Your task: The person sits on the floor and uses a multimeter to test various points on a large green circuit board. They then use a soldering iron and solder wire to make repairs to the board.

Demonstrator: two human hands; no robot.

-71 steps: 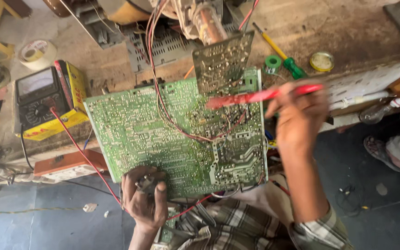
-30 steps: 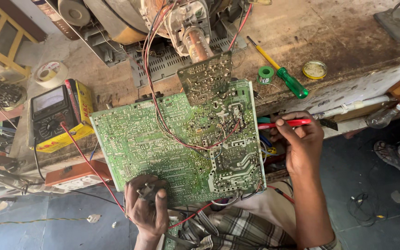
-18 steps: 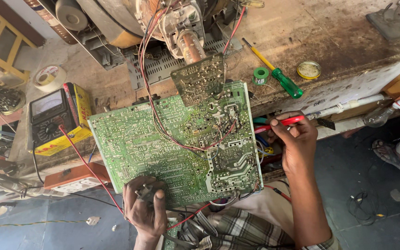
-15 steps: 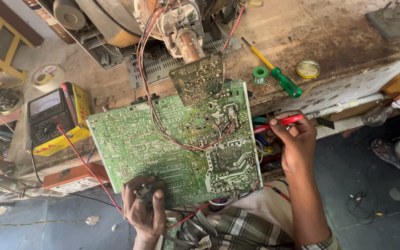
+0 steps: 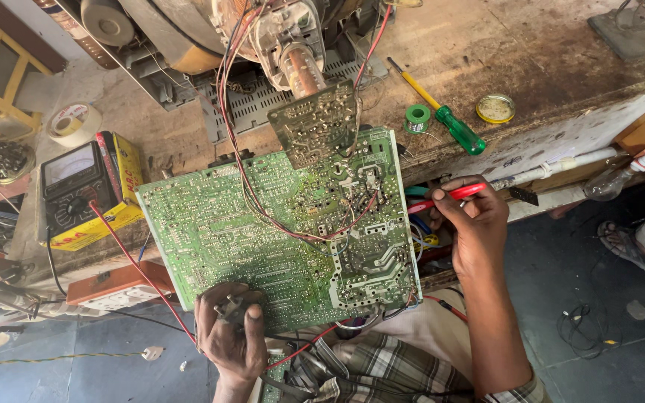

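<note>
Green, solder-dotted circuit board (image 5: 263, 231) — left hand (image 5: 229, 336) grips its edge; right hand (image 5: 475, 224) pinches a slim red probe (image 5: 449, 196).

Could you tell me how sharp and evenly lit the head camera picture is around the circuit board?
Head view: the green circuit board is sharp, in soft daylight without glare; the left hand and right hand with the red probe are crisp; the workbench is brightly lit, while the floor lies in shade.
</note>
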